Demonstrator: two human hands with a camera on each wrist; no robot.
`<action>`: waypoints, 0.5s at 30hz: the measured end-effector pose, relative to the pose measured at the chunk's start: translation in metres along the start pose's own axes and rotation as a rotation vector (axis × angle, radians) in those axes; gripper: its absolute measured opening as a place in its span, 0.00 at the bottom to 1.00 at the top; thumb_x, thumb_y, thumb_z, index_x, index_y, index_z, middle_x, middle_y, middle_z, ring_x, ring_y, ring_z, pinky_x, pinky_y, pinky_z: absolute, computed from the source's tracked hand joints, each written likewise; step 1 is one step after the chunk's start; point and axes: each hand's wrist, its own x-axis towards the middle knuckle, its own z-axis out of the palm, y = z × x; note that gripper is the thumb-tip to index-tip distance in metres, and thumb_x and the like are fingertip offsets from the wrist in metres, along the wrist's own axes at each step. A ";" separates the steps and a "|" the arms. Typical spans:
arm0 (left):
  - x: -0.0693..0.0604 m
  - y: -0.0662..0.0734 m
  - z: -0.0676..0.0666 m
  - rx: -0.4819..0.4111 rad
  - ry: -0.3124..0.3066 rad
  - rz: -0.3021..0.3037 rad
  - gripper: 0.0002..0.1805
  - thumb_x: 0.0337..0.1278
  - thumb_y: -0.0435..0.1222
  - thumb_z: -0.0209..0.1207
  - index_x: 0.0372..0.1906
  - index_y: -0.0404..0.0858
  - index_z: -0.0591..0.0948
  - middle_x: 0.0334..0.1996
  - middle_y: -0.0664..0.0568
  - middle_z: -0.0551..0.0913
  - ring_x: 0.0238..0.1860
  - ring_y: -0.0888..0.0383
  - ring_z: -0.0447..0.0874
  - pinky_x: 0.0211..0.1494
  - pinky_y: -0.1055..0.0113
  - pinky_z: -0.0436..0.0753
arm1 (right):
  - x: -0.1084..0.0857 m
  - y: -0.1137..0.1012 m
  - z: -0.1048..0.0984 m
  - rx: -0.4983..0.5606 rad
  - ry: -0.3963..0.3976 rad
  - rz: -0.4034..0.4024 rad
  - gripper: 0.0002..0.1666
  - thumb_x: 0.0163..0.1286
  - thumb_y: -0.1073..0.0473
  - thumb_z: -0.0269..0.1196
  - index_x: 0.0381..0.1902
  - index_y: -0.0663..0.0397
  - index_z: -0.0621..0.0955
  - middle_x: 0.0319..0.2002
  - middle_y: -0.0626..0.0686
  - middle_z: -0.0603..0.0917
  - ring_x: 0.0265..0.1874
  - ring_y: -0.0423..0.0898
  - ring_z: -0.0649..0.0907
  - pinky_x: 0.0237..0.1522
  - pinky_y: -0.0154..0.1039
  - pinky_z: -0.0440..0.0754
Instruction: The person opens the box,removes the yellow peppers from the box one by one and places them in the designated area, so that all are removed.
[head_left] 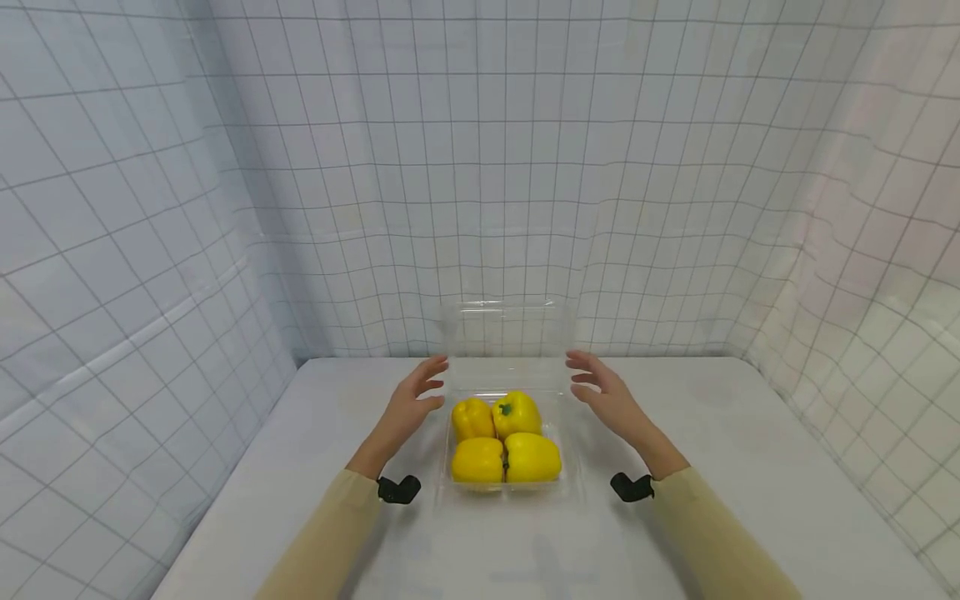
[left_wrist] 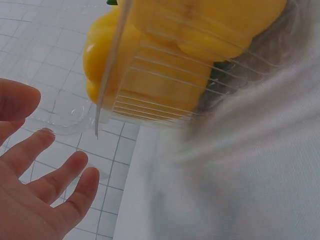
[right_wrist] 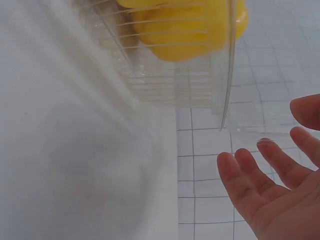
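Several yellow bell peppers (head_left: pixel 532 457) sit in two rows in a clear plastic clamshell box (head_left: pixel 555 414). Its transparent lid (head_left: pixel 510 327) stands raised at the back. My left hand (head_left: pixel 420 393) is at the left side of the lid, fingers spread and slightly bent. On the opposite side, my right hand (head_left: pixel 603 392) mirrors it, thumb apart from the fingers. Neither hand grips anything. Whether fingertips touch the lid's edges cannot be told. Both wrist views show the ribbed box wall (left_wrist: pixel 160 107) beside spread fingers (right_wrist: pixel 232 170).
The box rests on a white table (head_left: pixel 360 533). White sheeting with a dark grid (head_left: pixel 510 167) hangs behind the table and along both sides. A black wrist-worn device (head_left: pixel 399 490) is on the left wrist, and another black device (head_left: pixel 632 487) is on the right.
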 end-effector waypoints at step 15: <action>0.011 -0.049 0.009 -0.025 -0.024 -0.093 0.38 0.66 0.30 0.55 0.77 0.57 0.63 0.79 0.53 0.56 0.72 0.41 0.64 0.69 0.37 0.67 | 0.001 0.019 0.007 -0.122 -0.057 0.076 0.39 0.76 0.58 0.59 0.80 0.37 0.59 0.77 0.52 0.60 0.64 0.57 0.76 0.59 0.59 0.78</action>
